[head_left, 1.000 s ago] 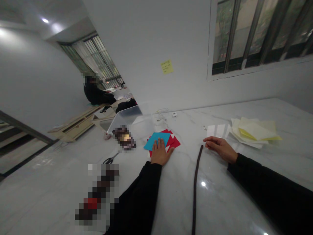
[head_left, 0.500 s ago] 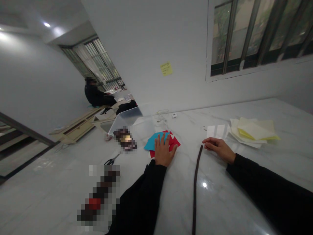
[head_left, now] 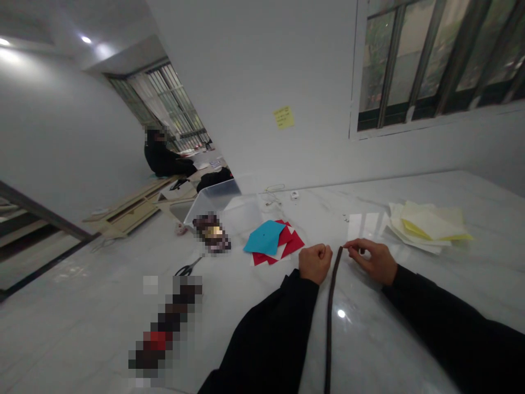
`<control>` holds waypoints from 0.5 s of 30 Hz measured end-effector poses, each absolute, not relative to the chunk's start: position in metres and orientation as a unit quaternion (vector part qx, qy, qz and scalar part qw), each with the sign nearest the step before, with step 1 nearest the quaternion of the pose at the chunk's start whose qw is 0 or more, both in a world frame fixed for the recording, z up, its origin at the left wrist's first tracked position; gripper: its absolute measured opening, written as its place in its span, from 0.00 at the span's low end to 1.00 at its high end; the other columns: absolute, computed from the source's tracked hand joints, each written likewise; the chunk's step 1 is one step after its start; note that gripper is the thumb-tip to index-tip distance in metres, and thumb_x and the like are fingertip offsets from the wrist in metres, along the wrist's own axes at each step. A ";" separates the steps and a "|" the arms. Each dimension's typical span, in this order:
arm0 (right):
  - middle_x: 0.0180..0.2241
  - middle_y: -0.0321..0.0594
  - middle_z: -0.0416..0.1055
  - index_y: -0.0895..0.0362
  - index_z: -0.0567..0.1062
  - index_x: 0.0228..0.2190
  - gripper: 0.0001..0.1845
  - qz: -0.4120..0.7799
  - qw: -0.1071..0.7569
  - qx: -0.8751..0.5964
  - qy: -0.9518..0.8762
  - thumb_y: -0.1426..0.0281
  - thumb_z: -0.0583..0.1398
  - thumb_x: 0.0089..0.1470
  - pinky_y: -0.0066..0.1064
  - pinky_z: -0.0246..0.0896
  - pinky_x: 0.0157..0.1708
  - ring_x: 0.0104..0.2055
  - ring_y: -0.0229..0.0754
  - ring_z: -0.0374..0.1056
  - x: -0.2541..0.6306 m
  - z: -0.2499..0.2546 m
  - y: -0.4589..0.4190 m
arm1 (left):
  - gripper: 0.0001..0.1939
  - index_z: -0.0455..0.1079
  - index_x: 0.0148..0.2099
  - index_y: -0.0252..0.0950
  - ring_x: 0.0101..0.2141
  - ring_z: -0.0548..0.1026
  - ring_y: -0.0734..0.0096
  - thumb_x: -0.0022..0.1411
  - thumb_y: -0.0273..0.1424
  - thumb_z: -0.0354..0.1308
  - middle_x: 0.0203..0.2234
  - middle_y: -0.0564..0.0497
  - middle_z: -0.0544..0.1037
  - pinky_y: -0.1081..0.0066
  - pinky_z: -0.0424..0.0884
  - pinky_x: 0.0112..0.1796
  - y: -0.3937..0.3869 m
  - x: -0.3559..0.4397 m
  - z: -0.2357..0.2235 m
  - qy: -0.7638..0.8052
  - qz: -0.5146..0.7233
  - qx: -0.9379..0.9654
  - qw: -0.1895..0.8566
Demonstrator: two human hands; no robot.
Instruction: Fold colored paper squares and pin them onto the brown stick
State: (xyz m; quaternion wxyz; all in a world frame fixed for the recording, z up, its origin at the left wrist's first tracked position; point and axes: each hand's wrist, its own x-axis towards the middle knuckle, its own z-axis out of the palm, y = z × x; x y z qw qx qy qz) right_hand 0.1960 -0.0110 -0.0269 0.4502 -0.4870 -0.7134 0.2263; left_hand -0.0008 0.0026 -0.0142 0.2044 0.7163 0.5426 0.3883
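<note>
A long dark brown strip [head_left: 330, 306] lies on the white marble table [head_left: 389, 306], running from the front edge up between my hands. My right hand [head_left: 371, 260] pinches the strip's far end with thumb and fingers. My left hand [head_left: 315, 262] is curled into a loose fist just left of the strip's far end, close to it; whether it touches the strip I cannot tell. A blue paper sheet [head_left: 266, 238] lies on red paper sheets [head_left: 292, 245] to the left of my left hand.
A stack of pale yellow and white papers [head_left: 426, 225] lies at the right. A clear plastic box [head_left: 223, 205] stands behind the coloured sheets. Scissors [head_left: 186, 268] lie at the left. A small white plug and cable [head_left: 283, 192] sit near the wall. Another person sits far back left.
My left hand has left the blue and red sheets, moved right and closed into a fist beside the strip. My right hand now pinches the strip's far end.
</note>
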 end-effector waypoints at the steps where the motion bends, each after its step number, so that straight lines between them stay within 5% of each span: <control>1: 0.30 0.40 0.77 0.49 0.80 0.37 0.10 0.177 0.455 -0.488 -0.724 0.63 0.59 0.57 0.40 0.66 0.38 0.33 0.47 0.72 0.201 -0.025 -0.012 | 0.23 0.46 0.18 0.37 0.19 0.52 0.75 0.62 0.36 0.51 0.13 0.58 0.50 0.68 0.48 0.27 0.003 -0.003 -0.016 0.548 0.390 0.709 0.213; 10: 0.48 0.50 0.73 0.54 0.78 0.40 0.12 -0.136 0.405 -0.572 -0.700 0.65 0.59 0.56 0.50 0.55 0.57 0.53 0.57 0.67 0.300 -0.019 0.012 | 0.23 0.44 0.19 0.37 0.20 0.51 0.77 0.60 0.36 0.51 0.14 0.59 0.47 0.70 0.48 0.26 0.007 -0.005 -0.017 0.557 0.417 0.673 0.252; 15: 0.52 0.58 0.70 0.58 0.76 0.47 0.20 -0.128 0.379 -0.618 -0.677 0.60 0.57 0.58 0.52 0.50 0.58 0.57 0.63 0.62 0.344 -0.038 0.022 | 0.23 0.45 0.19 0.37 0.21 0.52 0.77 0.61 0.37 0.52 0.15 0.59 0.48 0.71 0.48 0.26 0.008 -0.006 -0.021 0.553 0.410 0.675 0.268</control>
